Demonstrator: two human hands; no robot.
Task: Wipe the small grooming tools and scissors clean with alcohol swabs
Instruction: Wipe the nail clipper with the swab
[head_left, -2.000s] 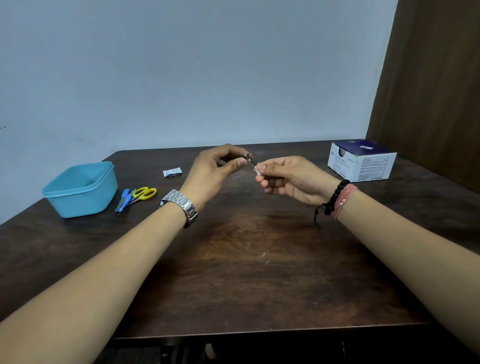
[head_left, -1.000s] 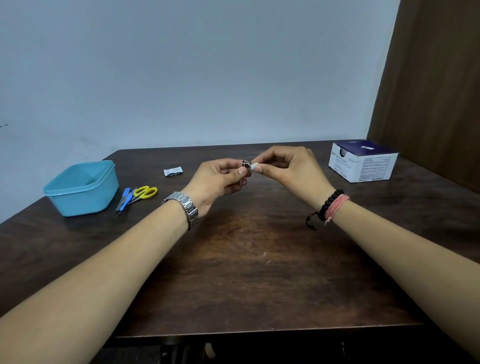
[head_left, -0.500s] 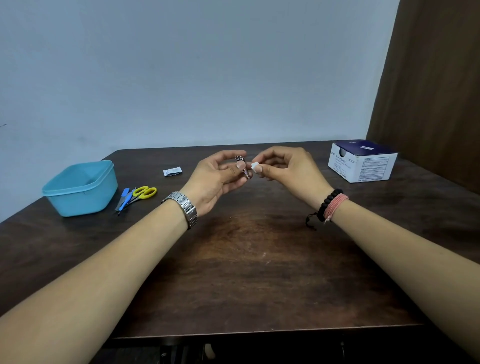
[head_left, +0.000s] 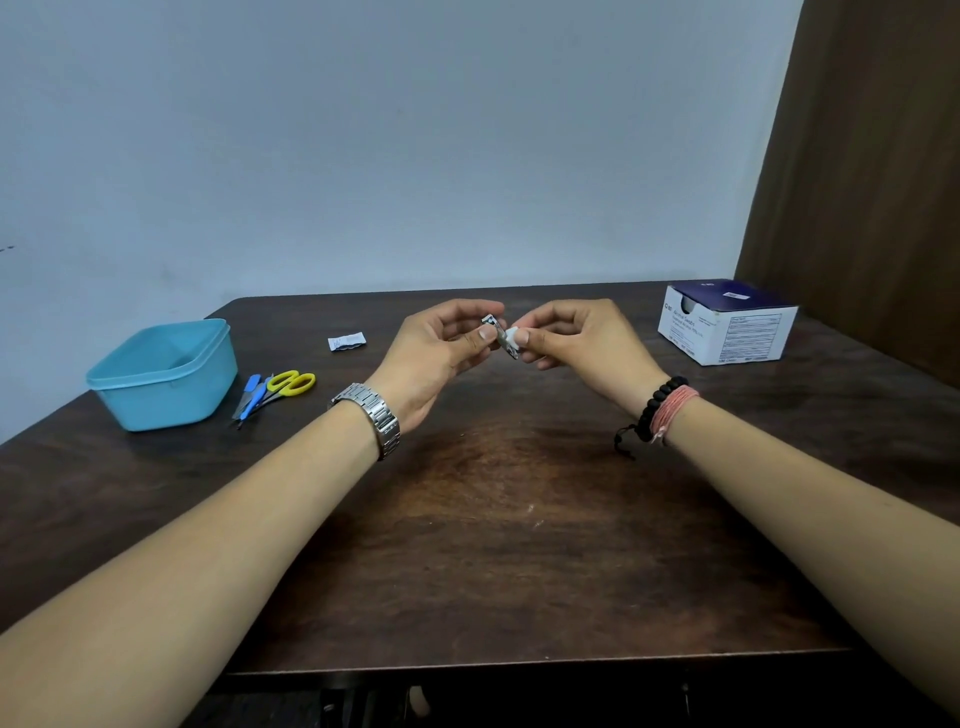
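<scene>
Dark wooden worktop: above its far centre, left hand pinches small metal grooming tool, right hand pinches white alcohol swab against it; yellow-handled scissors beside teal tub.

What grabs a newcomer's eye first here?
The two hands meeting mid-table: the left hand pinches a small metal nail clipper while the right hand presses a white alcohol swab against it. Next, the blue tub at far left, with yellow-handled scissors beside it.
</scene>
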